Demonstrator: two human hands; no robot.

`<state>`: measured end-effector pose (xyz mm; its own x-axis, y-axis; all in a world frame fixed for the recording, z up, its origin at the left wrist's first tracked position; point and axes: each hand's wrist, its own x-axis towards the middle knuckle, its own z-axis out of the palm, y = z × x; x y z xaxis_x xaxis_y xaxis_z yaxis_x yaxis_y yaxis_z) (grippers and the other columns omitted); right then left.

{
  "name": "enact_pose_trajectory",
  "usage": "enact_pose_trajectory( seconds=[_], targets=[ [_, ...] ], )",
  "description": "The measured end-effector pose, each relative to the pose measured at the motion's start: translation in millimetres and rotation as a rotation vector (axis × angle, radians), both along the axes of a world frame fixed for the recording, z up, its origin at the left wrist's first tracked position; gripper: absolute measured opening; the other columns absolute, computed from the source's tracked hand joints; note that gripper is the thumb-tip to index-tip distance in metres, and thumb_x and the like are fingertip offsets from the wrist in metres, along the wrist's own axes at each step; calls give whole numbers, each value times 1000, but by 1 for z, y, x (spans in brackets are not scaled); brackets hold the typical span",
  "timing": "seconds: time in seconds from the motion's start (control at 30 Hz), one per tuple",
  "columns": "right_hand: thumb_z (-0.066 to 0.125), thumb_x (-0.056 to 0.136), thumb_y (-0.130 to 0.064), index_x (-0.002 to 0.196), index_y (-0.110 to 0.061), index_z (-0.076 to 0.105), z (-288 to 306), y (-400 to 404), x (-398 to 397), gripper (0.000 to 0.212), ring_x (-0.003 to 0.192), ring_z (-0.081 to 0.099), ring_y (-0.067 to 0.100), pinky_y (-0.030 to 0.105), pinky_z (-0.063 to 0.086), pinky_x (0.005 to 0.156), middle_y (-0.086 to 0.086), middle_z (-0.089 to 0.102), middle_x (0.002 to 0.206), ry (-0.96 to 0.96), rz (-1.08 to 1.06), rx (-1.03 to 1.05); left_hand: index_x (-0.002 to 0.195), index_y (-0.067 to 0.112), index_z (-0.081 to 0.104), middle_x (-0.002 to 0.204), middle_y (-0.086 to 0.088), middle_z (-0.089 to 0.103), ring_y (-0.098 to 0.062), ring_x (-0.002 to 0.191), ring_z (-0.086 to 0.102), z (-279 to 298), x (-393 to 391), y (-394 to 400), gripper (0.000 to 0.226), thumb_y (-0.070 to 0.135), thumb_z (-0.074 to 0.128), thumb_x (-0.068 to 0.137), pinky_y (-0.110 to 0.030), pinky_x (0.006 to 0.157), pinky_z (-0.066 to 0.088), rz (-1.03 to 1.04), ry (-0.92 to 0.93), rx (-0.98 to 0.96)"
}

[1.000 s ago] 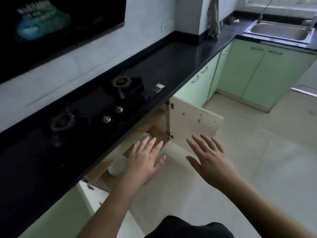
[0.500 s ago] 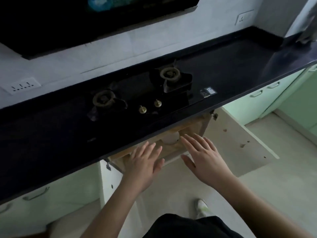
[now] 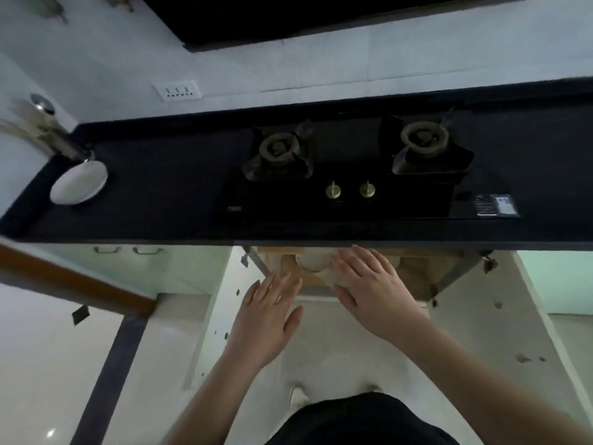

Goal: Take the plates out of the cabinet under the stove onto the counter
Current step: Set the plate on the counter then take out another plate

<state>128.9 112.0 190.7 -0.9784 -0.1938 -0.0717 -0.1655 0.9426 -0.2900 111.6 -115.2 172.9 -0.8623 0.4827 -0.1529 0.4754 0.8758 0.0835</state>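
The cabinet point(image 3: 414, 271) under the black stove point(image 3: 353, 175) stands open, its two doors swung out. Inside it a white plate point(image 3: 313, 261) shows just below the counter edge; the rest of the inside is hidden. My left hand point(image 3: 268, 316) is held flat with straight fingers in front of the opening, holding nothing. My right hand point(image 3: 372, 290) reaches toward the opening with fingers spread, its fingertips beside the plate; I cannot tell if they touch it. Another white plate point(image 3: 78, 183) lies on the black counter point(image 3: 160, 187) at the far left.
The open left door point(image 3: 221, 316) and right door point(image 3: 500, 316) flank my arms. Two burners and two brass knobs point(image 3: 349, 190) sit on the stove. A metal pipe fitting point(image 3: 51, 133) stands beside the left plate. A wall socket point(image 3: 178, 90) is behind the counter.
The view has swung left and squared up to the stove, bringing the plate on the left counter into sight. Both hands stayed open and moved closer to the cabinet opening.
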Motion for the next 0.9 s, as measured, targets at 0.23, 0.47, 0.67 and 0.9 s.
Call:
enact_pose_trajectory(
  seconds=[0.23, 0.47, 0.67, 0.9],
  targets=[
    [22, 98, -51, 152, -20, 24, -1, -13, -2, 62, 147, 21, 23, 44, 13, 121, 2, 33, 156, 2, 126, 14, 145, 23, 46, 148, -2, 49, -24, 141, 38, 1, 22, -12, 58, 51, 26, 99, -45, 114, 31, 132, 81, -8],
    [26, 99, -49, 152, -19, 23, -2, -40, 7, 61, 146, 23, 23, 42, 14, 120, 2, 32, 157, 23, 130, 42, 141, 20, 51, 155, -6, 40, -29, 147, 26, -5, 23, -32, 57, 50, 28, 99, -47, 119, 22, 105, 170, 31],
    [20, 99, -51, 154, -20, 14, -22, -63, 14, 64, 149, 11, 18, 38, 7, 121, 2, 20, 161, -53, 125, 36, 143, 19, 49, 157, -6, 37, -29, 147, 27, -29, 33, -57, 58, 50, 27, 100, -49, 118, 26, 131, 130, 55],
    [14, 97, -52, 155, -22, 7, -47, -72, -6, 65, 149, 8, 16, 34, 1, 121, -1, 16, 162, -80, 137, 7, 143, 17, 50, 157, -7, 37, -28, 148, 24, -59, 18, -54, 56, 49, 33, 100, -47, 120, 22, 165, 100, 85]
  ],
)
